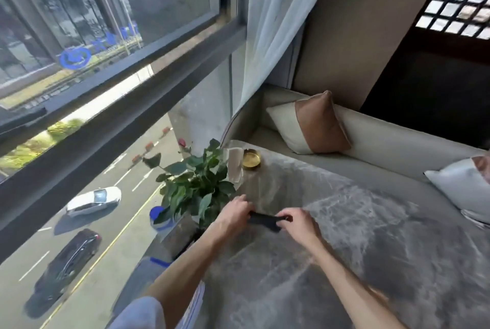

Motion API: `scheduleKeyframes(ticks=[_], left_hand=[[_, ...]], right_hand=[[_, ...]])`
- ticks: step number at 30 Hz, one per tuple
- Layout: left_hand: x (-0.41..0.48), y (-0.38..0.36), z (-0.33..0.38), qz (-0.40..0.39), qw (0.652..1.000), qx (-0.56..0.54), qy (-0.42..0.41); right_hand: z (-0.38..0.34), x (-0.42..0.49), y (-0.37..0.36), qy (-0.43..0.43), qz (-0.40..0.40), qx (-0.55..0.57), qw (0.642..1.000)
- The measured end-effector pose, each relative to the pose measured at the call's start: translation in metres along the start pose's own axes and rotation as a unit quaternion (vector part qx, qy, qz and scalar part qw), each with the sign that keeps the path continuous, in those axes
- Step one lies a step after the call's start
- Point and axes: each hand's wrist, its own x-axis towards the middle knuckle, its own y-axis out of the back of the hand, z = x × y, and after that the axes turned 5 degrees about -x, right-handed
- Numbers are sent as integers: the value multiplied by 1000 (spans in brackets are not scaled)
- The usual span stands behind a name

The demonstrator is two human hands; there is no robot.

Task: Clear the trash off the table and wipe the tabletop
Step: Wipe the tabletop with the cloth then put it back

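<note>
A small black cloth (263,220) lies bunched on the grey marbled tabletop (358,235) near its left edge. My left hand (234,213) pinches the cloth's left end and my right hand (298,220) pinches its right end, so the cloth is stretched between them just above the table. Part of the cloth is hidden under my fingers.
A leafy potted rose plant (195,185) stands at the table's left edge beside my left hand. Behind it sit a clear glass (234,165) and a gold round dish (251,159). A beige sofa with cushions (315,123) runs along the far side. A large window is at left.
</note>
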Motion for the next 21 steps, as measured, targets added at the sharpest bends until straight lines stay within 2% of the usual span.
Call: scheduleKeyframes(ticks=[3,7,9,12,14,18,21], left_hand=[[34,3,-23,50,998,39,-20],[42,-38,-39,30,993,116,-10],[32,-71,-43,-3,990,142,-8],[10,-115,-48,-110,979,170,25],[-3,-132,-51,-144,974,169,41],[-6,-133,-49,-128,977,152,73],[9,-124,-45,-93,983,144,67]], right_hand=[[-10,34,-8,8,61,-6,998],[11,44,-70,35,172,-22,984],[34,39,-111,29,161,-36,986],[66,21,-165,13,110,-59,992],[78,10,-188,14,90,-67,994],[77,2,-190,37,83,-100,991],[71,10,-171,46,110,-125,985]])
